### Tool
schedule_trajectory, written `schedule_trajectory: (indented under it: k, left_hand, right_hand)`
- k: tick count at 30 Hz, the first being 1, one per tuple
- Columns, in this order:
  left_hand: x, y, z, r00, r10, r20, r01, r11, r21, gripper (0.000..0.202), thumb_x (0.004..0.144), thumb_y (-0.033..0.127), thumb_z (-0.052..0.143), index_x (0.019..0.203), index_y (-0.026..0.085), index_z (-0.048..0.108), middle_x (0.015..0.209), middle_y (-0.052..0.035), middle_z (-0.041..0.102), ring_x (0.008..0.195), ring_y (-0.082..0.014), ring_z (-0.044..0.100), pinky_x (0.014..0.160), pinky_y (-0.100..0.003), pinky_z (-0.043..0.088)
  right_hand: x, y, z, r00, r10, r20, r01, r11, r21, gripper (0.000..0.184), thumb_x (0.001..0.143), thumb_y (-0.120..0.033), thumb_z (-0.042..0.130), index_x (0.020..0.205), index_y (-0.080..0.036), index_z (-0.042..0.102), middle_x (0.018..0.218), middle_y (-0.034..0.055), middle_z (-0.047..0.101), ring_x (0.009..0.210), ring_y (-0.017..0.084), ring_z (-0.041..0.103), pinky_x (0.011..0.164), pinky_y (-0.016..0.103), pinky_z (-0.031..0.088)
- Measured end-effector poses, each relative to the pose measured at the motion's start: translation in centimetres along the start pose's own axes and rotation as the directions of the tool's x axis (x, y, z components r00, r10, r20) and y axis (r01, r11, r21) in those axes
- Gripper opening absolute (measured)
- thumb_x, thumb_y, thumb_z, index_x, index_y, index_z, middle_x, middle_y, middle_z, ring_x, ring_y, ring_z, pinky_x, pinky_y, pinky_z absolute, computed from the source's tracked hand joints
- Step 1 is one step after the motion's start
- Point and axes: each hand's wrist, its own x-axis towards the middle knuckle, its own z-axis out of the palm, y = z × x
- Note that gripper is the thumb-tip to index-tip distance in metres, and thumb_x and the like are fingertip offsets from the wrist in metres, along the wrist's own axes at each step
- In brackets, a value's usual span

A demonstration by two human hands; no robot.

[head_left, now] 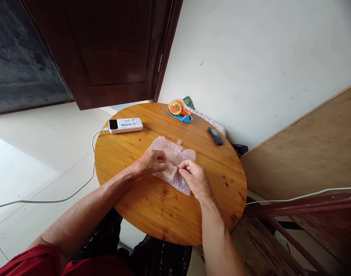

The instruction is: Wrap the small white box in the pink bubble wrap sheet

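A sheet of clear, pinkish bubble wrap [185, 186] lies spread on the round wooden table [152, 214]. On its middle rests a small, flat, pale packet [171, 171] with reddish print, partly covered by my fingers. My left hand [152, 161] is closed, thumb and fingers pinched at the packet's left side. From the right, my right hand [195, 179] pinches thumb and forefinger together at the packet's right corner. What exactly sits between those right fingertips is too small to make out. A little piece of clear tape [179, 142] shows at the wrap's far edge.
An orange and blue tape dispenser [179, 110] stands at the table's far edge. A white power bank [126, 125] with a cable [93, 168] lies at the far left. Toward the right is a dark, blurred-out object [215, 136]. Wall and door [114, 50] rise behind.
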Motion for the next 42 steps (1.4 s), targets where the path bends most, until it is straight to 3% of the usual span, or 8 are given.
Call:
schedule_trajectory:
  k: [6,10,14,23,27,32,36,42]
  left_hand:
    - [0.1,0.2,0.1,1.000,-0.011,0.028,0.012,0.999,-0.052,0.007,0.071,0.021,0.060,0.070,0.015,0.061,0.064,0.0031,0.060,0.061,-0.0098,0.049,0.056,-0.021,0.037]
    - [0.2,0.1,0.1,1.000,0.002,0.008,-0.002,1.000,-0.014,0.008,0.071,0.022,0.062,0.069,0.014,0.062,0.064,0.0037,0.059,0.063,-0.0102,0.050,0.058,-0.021,0.038]
    - [0.5,-0.2,0.2,1.000,0.023,-0.016,-0.023,1.000,0.008,0.014,0.073,0.027,0.064,0.071,0.014,0.065,0.067,0.0023,0.062,0.067,-0.0114,0.054,0.062,-0.022,0.041]
    - [-1.3,-0.1,-3.5,0.999,0.010,-0.039,-0.001,0.975,0.223,0.034,0.077,0.028,0.062,0.109,0.017,0.067,0.093,-0.0043,0.072,0.079,-0.0168,0.065,0.072,-0.027,0.050]
    - [-1.0,-0.4,-3.1,0.990,-0.079,-0.120,0.120,0.910,0.398,0.034,0.079,0.018,0.055,0.109,0.018,0.068,0.079,-0.0022,0.070,0.072,-0.0174,0.064,0.067,-0.026,0.048]
    - [-1.2,-1.2,-2.6,0.965,-0.038,-0.260,0.187,0.795,0.578,0.032,0.081,0.031,0.060,0.109,0.017,0.067,0.099,-0.0086,0.071,0.090,-0.0230,0.067,0.078,-0.031,0.050]
    - [-2.3,-1.1,-3.5,0.942,-0.123,-0.312,0.295,0.747,0.596,0.041,0.082,0.047,0.060,0.106,0.014,0.065,0.094,-0.0118,0.072,0.088,-0.0270,0.068,0.077,-0.034,0.051]
    - [-2.1,-0.9,-3.5,0.932,-0.238,-0.274,0.354,0.765,0.539,0.022,0.073,0.035,0.064,0.084,0.016,0.068,0.085,-0.0111,0.072,0.084,-0.0273,0.067,0.070,-0.031,0.048]
  right_hand:
    - [-1.1,-2.4,-1.0,0.921,-0.245,-0.302,0.165,0.949,-0.269,0.013,0.084,-0.027,0.054,0.091,-0.022,0.065,0.092,0.0062,0.072,0.082,0.021,0.065,0.077,0.035,0.051]
    - [-2.5,-5.7,-0.1,0.869,-0.486,-0.090,0.378,0.772,-0.511,0.017,0.090,-0.020,0.051,0.094,-0.024,0.067,0.095,0.0065,0.072,0.091,0.023,0.065,0.085,0.038,0.049]
    - [-2.8,-6.2,1.8,0.895,-0.410,0.174,0.421,0.650,-0.632,0.018,0.090,-0.018,0.052,0.094,-0.023,0.069,0.100,0.0077,0.073,0.094,0.026,0.063,0.086,0.041,0.046]
    - [-3.2,-6.0,2.0,0.905,-0.307,0.294,0.418,0.516,-0.747,0.029,0.090,-0.021,0.059,0.119,-0.023,0.064,0.116,0.0088,0.068,0.103,0.028,0.058,0.088,0.043,0.043]
    - [-2.8,-6.8,2.5,0.910,-0.279,0.307,0.406,0.443,-0.799,0.030,0.088,-0.021,0.063,0.118,-0.025,0.065,0.108,0.0093,0.066,0.098,0.028,0.056,0.083,0.042,0.042]
    - [-2.3,-7.3,3.2,0.913,-0.264,0.311,0.394,0.380,-0.837,0.021,0.086,-0.021,0.066,0.106,-0.025,0.069,0.097,0.0090,0.063,0.094,0.028,0.054,0.078,0.041,0.039]
    - [-2.1,-7.1,3.4,0.910,-0.275,0.310,0.397,0.365,-0.842,0.019,0.085,-0.021,0.067,0.103,-0.025,0.070,0.098,0.0098,0.063,0.094,0.028,0.053,0.079,0.041,0.039]
    - [-1.9,-7.0,3.5,0.914,-0.275,0.299,0.386,0.357,-0.851,0.019,0.085,-0.019,0.067,0.103,-0.024,0.070,0.099,0.0106,0.064,0.095,0.028,0.054,0.079,0.041,0.041]
